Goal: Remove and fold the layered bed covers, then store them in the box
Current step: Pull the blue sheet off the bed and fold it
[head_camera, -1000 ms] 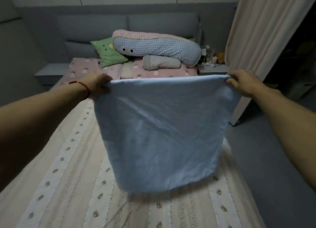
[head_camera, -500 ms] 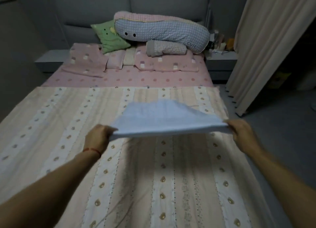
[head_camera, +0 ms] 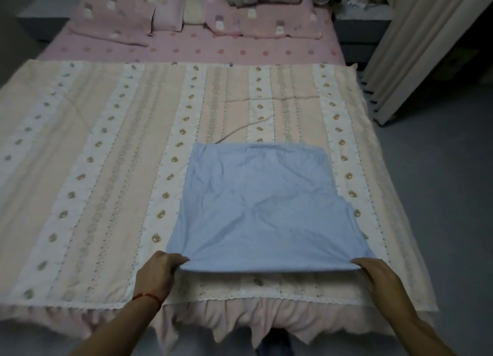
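Observation:
A folded light-blue cover [head_camera: 262,209] lies flat on the right half of the bed, on top of a cream striped quilt [head_camera: 93,169] with small bear prints. My left hand [head_camera: 157,275] pinches the blue cover's near left corner. My right hand [head_camera: 378,278] pinches its near right corner. The near edge is lifted slightly off the quilt. Under the quilt a pink dotted sheet [head_camera: 186,50] shows at the head end, and a pink frilled skirt [head_camera: 240,318] hangs at the foot. No box is in view.
Pink pillows [head_camera: 112,22] and other cushions lie at the head of the bed. A grey nightstand [head_camera: 360,27] stands at the back right, beside a beige curtain [head_camera: 416,48]. Grey floor [head_camera: 440,195] runs along the bed's right side.
The blue cover was held up in the air, then swung down, and now lies spread on the quilt. Both hands came down and toward me to the foot of the bed, keeping their corners.

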Motion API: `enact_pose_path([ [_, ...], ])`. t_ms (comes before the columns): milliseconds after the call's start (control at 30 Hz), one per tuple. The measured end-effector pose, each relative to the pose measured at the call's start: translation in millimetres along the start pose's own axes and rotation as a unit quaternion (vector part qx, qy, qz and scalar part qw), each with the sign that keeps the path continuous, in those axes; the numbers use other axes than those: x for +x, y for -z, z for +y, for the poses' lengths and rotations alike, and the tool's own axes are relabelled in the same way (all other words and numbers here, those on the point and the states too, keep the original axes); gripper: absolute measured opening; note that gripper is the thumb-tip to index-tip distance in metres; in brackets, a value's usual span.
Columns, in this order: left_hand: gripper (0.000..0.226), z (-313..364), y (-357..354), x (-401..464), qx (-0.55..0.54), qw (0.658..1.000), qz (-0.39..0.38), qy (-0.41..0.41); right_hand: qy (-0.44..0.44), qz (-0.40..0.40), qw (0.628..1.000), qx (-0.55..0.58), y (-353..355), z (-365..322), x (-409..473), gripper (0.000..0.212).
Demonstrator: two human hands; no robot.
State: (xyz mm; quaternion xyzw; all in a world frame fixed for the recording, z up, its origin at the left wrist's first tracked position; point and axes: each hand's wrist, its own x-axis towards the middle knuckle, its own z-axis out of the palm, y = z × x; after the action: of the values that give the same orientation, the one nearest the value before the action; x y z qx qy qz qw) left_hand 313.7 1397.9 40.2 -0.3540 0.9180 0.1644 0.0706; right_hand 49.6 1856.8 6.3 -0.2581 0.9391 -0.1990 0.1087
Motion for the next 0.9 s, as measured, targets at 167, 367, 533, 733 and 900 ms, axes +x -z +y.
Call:
enact_pose_path([
  [167, 0.033, -24, 23, -48, 0.016, 0.997, -0.076, -0.031, -0.029, -0.047, 0.998, -0.024, 35, -16, -46, 0.035],
  [367, 0.031, -26, 85, -66, -0.062, 0.986, -0.120, -0.096, 0.023, -0.006, 0.998, -0.051, 92, -50, -61, 0.042],
  [533, 0.013, -7, 147, -34, -0.178, 0.981, -0.052, -0.053, 0.050, 0.085, 0.995, -0.024, 134, -76, -7, 0.019],
  [733, 0.014, 36, 171, 79, -0.355, 0.931, 0.049, 0.066, -0.015, 0.124, 0.984, 0.130, 151, -97, 128, 0.007],
  [900, 0.044, 45, 113, 225, -0.394, 0.898, 0.090, 0.172, -0.068, 0.139, 0.962, 0.226, 81, -71, 276, 0.018],
])
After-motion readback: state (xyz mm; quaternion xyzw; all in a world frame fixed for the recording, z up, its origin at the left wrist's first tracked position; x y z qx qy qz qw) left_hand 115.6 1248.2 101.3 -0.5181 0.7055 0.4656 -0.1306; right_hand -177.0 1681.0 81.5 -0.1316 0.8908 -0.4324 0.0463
